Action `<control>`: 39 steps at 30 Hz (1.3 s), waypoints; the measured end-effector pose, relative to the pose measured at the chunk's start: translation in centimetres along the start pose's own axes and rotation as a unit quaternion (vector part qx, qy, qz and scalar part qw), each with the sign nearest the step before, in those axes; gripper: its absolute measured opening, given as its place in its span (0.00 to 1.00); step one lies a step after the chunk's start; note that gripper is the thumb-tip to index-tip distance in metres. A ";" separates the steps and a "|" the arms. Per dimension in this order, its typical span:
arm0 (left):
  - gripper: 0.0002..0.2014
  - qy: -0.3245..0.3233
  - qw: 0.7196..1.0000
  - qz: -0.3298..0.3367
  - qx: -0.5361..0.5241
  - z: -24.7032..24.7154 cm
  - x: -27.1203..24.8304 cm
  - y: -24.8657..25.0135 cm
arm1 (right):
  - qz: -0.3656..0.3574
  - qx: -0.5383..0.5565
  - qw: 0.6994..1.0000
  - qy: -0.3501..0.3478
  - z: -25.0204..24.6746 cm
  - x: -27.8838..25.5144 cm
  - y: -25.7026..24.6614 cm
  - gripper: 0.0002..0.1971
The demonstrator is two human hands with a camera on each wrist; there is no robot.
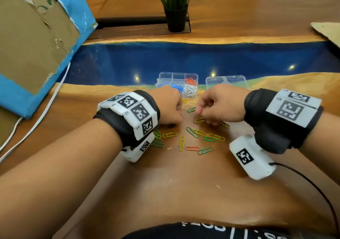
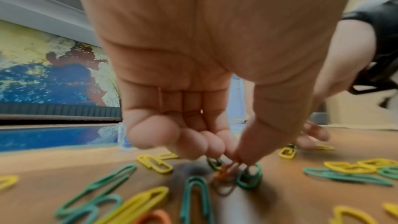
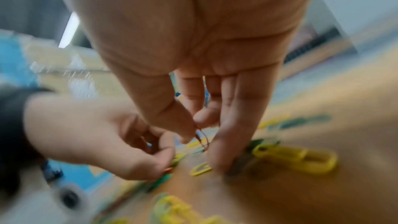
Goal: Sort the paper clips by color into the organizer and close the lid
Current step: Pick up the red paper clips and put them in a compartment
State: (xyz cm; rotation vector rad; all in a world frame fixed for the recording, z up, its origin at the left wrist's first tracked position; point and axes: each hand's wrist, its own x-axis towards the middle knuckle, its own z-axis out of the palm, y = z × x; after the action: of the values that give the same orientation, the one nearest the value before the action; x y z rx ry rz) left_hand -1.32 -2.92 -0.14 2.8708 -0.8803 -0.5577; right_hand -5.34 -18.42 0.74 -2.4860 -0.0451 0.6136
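The clear organizer (image 1: 161, 76) stands beyond my hands, with blue clips (image 1: 176, 87), white clips (image 1: 190, 89) and red clips (image 1: 190, 81) in separate compartments. Loose green, yellow and orange clips (image 1: 191, 148) lie scattered on the wood in front of it. My left hand (image 2: 232, 157) hovers low over the pile, thumb and fingertips pinching an orange clip (image 2: 226, 171). My right hand (image 3: 193, 130) pinches a thin red-orange clip (image 3: 203, 140) between thumb and forefinger, while another fingertip touches the table beside a yellow clip (image 3: 301, 157).
A second clear divided tray (image 1: 227, 81) lies right of the organizer. A cardboard and blue panel (image 1: 36, 45) leans at the left with white cables (image 1: 36, 121). A potted plant (image 1: 175, 16) stands at the back. A black cable (image 1: 312, 183) trails at the right.
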 end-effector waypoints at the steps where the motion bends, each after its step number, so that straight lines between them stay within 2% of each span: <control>1: 0.03 0.007 1.000 -0.001 -0.011 0.0 -0.1 -0.1 | 0.004 0.072 0.997 -0.024 0.1 -0.2 -0.1 0.08; 2: 0.04 0.016 1.000 -0.002 -0.025 -0.1 -0.1 -0.3 | 0.006 0.127 0.991 -0.038 0.3 -0.3 -0.2 0.10; 4: 0.05 0.042 0.997 -0.002 -0.059 -0.5 -0.4 -0.6 | 0.001 0.143 0.989 -0.032 0.8 -0.2 -0.2 0.12; 7: 0.06 0.065 0.983 -0.019 -0.172 -1.0 -1.0 -1.4 | -0.028 0.001 0.999 -0.017 1.5 -0.1 -0.7 0.12; 9: 0.06 0.060 0.962 -0.034 -0.265 -1.0 -1.5 -2.2 | -0.058 -0.093 0.993 -0.031 2.2 -0.6 -1.1 0.08; 12: 0.08 0.058 0.947 -0.051 -0.312 -0.5 -2.3 -3.5 | -0.077 -0.173 0.980 -0.056 3.2 -1.8 -1.9 0.03; 16: 0.07 0.045 0.964 -0.068 -0.253 0.2 -3.1 -4.9 | -0.076 -0.239 0.966 -0.058 3.9 -2.2 -2.7 0.10; 20: 0.04 0.040 0.983 -0.059 -0.170 0.2 -3.9 -5.3 | -0.077 -0.240 0.964 -0.082 3.8 -2.0 -3.2 0.11; 23: 0.02 0.025 0.990 -0.048 -0.127 0.3 -4.3 -5.5 | -0.073 -0.187 0.977 -0.072 3.1 -1.0 -3.5 0.11; 28: 0.09 0.000 1.000 -0.008 -0.029 0.3 -4.4 -5.7 | -0.053 -0.007 0.997 -0.063 2.8 1.5 -4.2 0.14; 30: 0.09 -0.001 1.000 0.002 -0.018 0.3 -4.3 -5.7 | -0.063 -0.006 0.997 -0.053 3.1 2.2 -4.7 0.13; 35: 0.04 0.016 1.000 0.010 -0.006 0.6 -4.9 -6.3 | -0.117 -0.083 0.989 -0.036 3.7 2.3 -6.7 0.10; 39: 0.01 0.020 0.999 -0.005 -0.050 0.7 -5.7 -7.1 | -0.122 -0.089 0.988 -0.037 4.1 2.9 -7.3 0.11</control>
State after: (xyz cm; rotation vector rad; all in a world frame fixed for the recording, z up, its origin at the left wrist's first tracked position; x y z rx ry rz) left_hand -2.20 6.17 -0.35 2.7877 -0.8085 -0.5284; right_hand -3.76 -9.73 0.49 -2.5721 -0.4444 0.6196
